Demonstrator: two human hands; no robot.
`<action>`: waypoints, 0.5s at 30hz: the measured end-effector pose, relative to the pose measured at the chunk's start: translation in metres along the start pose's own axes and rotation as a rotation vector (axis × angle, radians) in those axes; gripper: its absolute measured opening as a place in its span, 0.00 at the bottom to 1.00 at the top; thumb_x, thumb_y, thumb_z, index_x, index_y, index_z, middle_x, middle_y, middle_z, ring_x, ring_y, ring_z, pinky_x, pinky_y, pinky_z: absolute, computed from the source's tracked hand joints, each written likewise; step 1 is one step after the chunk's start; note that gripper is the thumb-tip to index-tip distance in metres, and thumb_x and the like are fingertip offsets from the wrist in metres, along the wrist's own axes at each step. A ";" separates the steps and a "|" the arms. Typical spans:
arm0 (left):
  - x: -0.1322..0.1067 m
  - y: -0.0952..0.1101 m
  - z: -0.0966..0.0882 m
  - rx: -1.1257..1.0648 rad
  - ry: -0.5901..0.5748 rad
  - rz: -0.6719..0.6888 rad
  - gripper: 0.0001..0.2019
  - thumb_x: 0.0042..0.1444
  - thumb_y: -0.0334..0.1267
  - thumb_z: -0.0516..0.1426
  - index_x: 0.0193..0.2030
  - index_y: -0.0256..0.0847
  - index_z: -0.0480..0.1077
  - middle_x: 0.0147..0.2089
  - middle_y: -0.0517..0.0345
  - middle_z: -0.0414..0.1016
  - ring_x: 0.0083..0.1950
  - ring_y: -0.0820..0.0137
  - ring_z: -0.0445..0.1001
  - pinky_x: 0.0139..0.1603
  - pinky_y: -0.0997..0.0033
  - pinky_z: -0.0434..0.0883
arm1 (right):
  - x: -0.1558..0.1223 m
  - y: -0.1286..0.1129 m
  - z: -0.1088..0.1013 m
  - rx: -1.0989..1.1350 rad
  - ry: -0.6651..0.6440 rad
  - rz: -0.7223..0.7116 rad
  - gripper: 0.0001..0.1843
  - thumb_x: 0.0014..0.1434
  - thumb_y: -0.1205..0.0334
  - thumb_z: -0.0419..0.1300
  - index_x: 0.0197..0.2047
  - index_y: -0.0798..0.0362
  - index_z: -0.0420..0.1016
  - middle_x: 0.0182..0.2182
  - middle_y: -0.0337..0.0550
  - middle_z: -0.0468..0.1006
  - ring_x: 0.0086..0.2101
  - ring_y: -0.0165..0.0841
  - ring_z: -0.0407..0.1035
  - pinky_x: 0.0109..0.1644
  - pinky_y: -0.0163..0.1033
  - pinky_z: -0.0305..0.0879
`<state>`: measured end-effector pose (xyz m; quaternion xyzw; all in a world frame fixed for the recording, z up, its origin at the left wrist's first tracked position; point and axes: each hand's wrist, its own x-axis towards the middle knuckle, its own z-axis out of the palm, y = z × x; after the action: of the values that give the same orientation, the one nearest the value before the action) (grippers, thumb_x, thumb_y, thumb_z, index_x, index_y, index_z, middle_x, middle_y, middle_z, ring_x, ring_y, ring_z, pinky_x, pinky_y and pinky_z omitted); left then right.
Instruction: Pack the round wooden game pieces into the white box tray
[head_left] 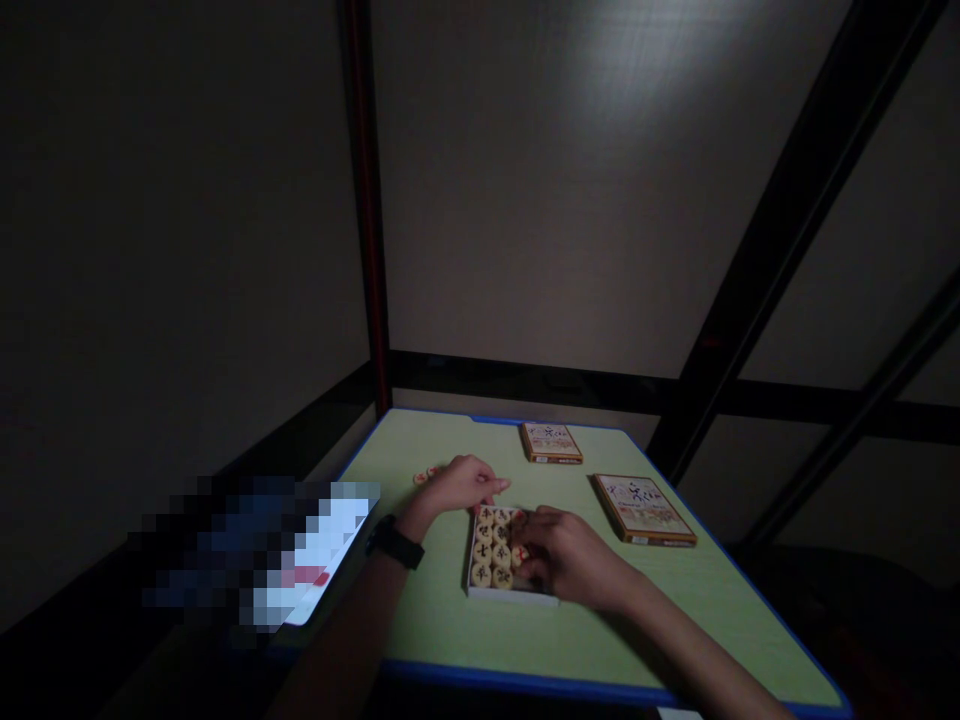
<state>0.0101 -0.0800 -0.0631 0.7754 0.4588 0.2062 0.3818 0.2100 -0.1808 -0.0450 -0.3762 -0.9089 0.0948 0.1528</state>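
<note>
A shallow white box [514, 596] lies on the table, holding rows of round, pale Chinese chess pieces [483, 550] with dark characters. Over the box's right side is my right hand [574, 560], its fingers and thumb closed around a chess piece with a red character [520, 555]. Part of the box interior is hidden beneath that hand. My left hand [465, 483] hovers at the box's far left corner with its fingers curled in; what they hold, if anything, is hidden. Just beyond the left wrist, a few red-marked pieces [421, 478] lie on the table.
Two printed game boxes lie flat: one at the far edge [553, 443], another to the right [645, 509]. The pale green table [600, 650] has a blue rim. A lit screen [334, 560], partly blurred, is at the left edge. Dark wall panels enclose the table's far side.
</note>
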 end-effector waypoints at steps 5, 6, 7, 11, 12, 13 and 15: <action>-0.004 0.007 -0.011 0.004 0.062 0.028 0.23 0.55 0.55 0.56 0.30 0.34 0.76 0.30 0.51 0.80 0.20 0.75 0.67 0.22 0.76 0.61 | -0.003 -0.001 -0.002 0.063 0.028 0.007 0.13 0.50 0.71 0.67 0.41 0.52 0.80 0.37 0.43 0.82 0.40 0.37 0.72 0.45 0.37 0.64; -0.006 0.008 -0.017 0.003 0.113 0.037 0.22 0.56 0.54 0.56 0.30 0.34 0.77 0.30 0.51 0.80 0.21 0.75 0.67 0.22 0.75 0.61 | -0.003 -0.001 -0.002 0.070 0.032 0.014 0.15 0.49 0.72 0.67 0.41 0.52 0.80 0.38 0.43 0.82 0.40 0.37 0.72 0.45 0.38 0.64; -0.007 0.009 -0.024 0.000 0.185 0.047 0.21 0.56 0.53 0.55 0.31 0.34 0.78 0.30 0.51 0.81 0.22 0.74 0.67 0.23 0.75 0.62 | -0.002 -0.001 -0.003 0.074 0.034 0.019 0.16 0.48 0.72 0.67 0.42 0.51 0.80 0.38 0.43 0.82 0.40 0.37 0.72 0.45 0.38 0.64; -0.016 0.010 -0.052 0.043 0.494 -0.003 0.17 0.58 0.47 0.54 0.33 0.36 0.78 0.33 0.51 0.81 0.31 0.69 0.74 0.30 0.74 0.67 | -0.002 -0.003 -0.006 0.052 0.019 0.027 0.19 0.47 0.76 0.65 0.43 0.51 0.80 0.37 0.42 0.82 0.38 0.37 0.71 0.44 0.37 0.64; -0.018 0.009 -0.057 0.087 0.510 -0.037 0.16 0.59 0.45 0.54 0.34 0.36 0.79 0.34 0.51 0.82 0.33 0.68 0.76 0.32 0.74 0.67 | -0.002 -0.003 -0.007 0.049 0.013 0.030 0.19 0.47 0.76 0.65 0.43 0.51 0.80 0.35 0.42 0.82 0.37 0.36 0.71 0.43 0.37 0.64; -0.021 0.008 -0.060 0.150 0.503 -0.072 0.15 0.59 0.43 0.54 0.35 0.37 0.79 0.35 0.50 0.82 0.35 0.67 0.77 0.34 0.73 0.68 | -0.002 -0.003 -0.009 0.053 0.010 0.035 0.18 0.47 0.76 0.65 0.42 0.51 0.81 0.33 0.42 0.81 0.36 0.36 0.71 0.42 0.37 0.64; -0.027 0.006 -0.064 0.318 0.452 -0.135 0.13 0.59 0.40 0.54 0.36 0.38 0.79 0.38 0.50 0.82 0.40 0.65 0.78 0.40 0.72 0.69 | -0.002 -0.003 -0.014 0.076 0.025 0.053 0.15 0.49 0.73 0.65 0.41 0.51 0.81 0.30 0.41 0.80 0.35 0.35 0.71 0.40 0.36 0.64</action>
<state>-0.0431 -0.0794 -0.0179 0.7275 0.6095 0.2737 0.1562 0.2146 -0.1833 -0.0314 -0.3953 -0.8924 0.1286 0.1756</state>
